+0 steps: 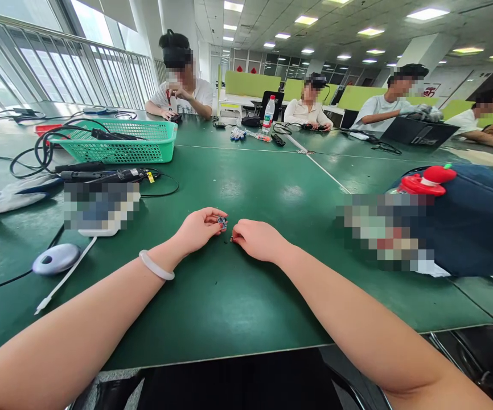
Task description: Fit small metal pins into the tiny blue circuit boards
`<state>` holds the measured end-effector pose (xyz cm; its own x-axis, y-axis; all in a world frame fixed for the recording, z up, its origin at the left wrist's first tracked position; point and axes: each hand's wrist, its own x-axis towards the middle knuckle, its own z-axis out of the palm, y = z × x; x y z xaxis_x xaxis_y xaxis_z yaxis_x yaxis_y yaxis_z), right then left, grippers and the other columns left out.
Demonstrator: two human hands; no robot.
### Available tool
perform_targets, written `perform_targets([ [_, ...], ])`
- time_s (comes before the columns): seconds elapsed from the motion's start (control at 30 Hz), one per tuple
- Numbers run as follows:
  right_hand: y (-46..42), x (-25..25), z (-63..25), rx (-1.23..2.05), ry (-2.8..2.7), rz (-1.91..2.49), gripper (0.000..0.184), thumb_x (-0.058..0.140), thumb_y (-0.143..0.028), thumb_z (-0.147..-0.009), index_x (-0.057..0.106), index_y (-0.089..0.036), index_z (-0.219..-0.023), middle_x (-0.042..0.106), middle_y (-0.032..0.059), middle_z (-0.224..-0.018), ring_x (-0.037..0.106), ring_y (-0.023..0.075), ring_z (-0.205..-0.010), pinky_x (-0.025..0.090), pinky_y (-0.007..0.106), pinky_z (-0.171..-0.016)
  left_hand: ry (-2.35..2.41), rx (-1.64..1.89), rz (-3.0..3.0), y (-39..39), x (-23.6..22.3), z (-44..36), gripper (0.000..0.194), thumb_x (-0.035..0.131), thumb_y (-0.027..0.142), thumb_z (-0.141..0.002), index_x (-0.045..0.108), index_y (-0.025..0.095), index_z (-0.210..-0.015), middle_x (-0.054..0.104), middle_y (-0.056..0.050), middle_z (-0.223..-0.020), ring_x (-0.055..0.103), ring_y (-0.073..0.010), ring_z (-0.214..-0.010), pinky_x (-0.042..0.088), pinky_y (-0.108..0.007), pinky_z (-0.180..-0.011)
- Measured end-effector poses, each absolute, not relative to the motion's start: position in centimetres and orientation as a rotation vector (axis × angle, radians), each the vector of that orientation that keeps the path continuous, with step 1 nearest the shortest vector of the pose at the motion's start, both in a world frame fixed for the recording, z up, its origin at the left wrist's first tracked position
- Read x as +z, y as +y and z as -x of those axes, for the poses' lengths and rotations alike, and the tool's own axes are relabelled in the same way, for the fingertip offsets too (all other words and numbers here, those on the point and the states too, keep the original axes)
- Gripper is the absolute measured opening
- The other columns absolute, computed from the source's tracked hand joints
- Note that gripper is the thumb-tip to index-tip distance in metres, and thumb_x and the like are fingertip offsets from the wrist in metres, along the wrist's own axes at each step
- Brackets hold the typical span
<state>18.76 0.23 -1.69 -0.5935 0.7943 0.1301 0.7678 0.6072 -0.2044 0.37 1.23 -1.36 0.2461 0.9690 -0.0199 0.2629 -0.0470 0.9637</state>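
Observation:
My left hand (pixel 199 230), with a pale bangle (pixel 156 265) round its wrist, grips a small blue-grey patterned piece (pixel 221 222) between thumb and fingers. It is too small to name. Close beside it on the right, my right hand (pixel 257 239) is closed in a pinch just above the green table (pixel 238 307). A tiny bit of something shows at those fingertips, but its kind cannot be made out. The two hands are a short gap apart and do not touch.
To the left are a green basket (pixel 122 142) with cables, a white power strip (pixel 101 229) and a grey mouse-like device (pixel 56 259). A dark blue bag (pixel 477 222) lies at right. Across the table, several people sit near a water bottle (pixel 268 115).

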Motion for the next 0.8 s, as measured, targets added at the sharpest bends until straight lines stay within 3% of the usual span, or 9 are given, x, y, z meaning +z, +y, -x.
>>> perform_targets([
  [0.13, 0.1, -1.6, -18.9, 0.181, -2.574, 1.304, 0.017, 0.044, -0.023, -0.088, 0.061, -0.021, -0.085, 0.060, 0.0023, -0.087, 0.055, 0.0127, -0.070, 0.033, 0.025, -0.060, 1.255, 0.877, -1.602, 1.4, -1.6, -0.1, 0.032, 0.056, 0.014, -0.068, 0.059, 0.015, -0.099, 0.068, -0.007, -0.092, 0.065, -0.0169, -0.080, 0.051, -0.032, -0.076],
  [0.33, 0.1, -1.7, -18.7, 0.137, -2.551, 1.346, 0.015, 0.048, -0.026, -0.087, 0.062, -0.022, -0.087, 0.058, 0.0016, -0.087, 0.053, 0.0118, -0.068, 0.031, 0.025, -0.057, 1.370, 0.777, -1.809, 1.1, -1.2, 0.0, 0.043, 0.051, 0.014, -0.068, 0.061, 0.020, -0.109, 0.069, -0.002, -0.086, 0.065, -0.0156, -0.073, 0.049, -0.030, -0.074],
  [0.5, 0.3, -1.9, -18.8, 0.171, -2.569, 1.387, 0.018, 0.044, -0.019, -0.086, 0.060, -0.021, -0.079, 0.057, 0.0002, -0.085, 0.051, 0.0103, -0.066, 0.031, 0.023, -0.057, 1.369, 0.748, -1.828, 1.0, -1.0, 0.0, 0.038, 0.051, 0.017, -0.069, 0.062, 0.021, -0.106, 0.070, -0.001, -0.084, 0.065, -0.0158, -0.076, 0.049, -0.028, -0.077],
  [0.67, 0.7, -1.7, -19.4, 0.327, -2.473, 1.416, 0.020, 0.042, -0.012, -0.084, 0.060, -0.020, -0.079, 0.058, 0.0016, -0.088, 0.052, 0.0111, -0.075, 0.035, 0.022, -0.065, 1.337, 0.760, -1.838, 1.4, -1.5, 0.1, 0.035, 0.053, 0.018, -0.070, 0.062, 0.020, -0.104, 0.070, -0.002, -0.087, 0.065, -0.0161, -0.080, 0.049, -0.030, -0.080],
  [0.8, 0.9, -1.3, -20.1, 0.431, -2.459, 1.401, 0.013, 0.050, -0.022, -0.084, 0.063, -0.021, -0.082, 0.058, 0.0005, -0.086, 0.051, 0.0109, -0.074, 0.035, 0.023, -0.065, 1.300, 0.795, -1.861, 1.6, -1.8, 0.2, 0.030, 0.056, 0.022, -0.071, 0.062, 0.019, -0.100, 0.069, -0.003, -0.091, 0.064, -0.0154, -0.081, 0.049, -0.030, -0.081],
])
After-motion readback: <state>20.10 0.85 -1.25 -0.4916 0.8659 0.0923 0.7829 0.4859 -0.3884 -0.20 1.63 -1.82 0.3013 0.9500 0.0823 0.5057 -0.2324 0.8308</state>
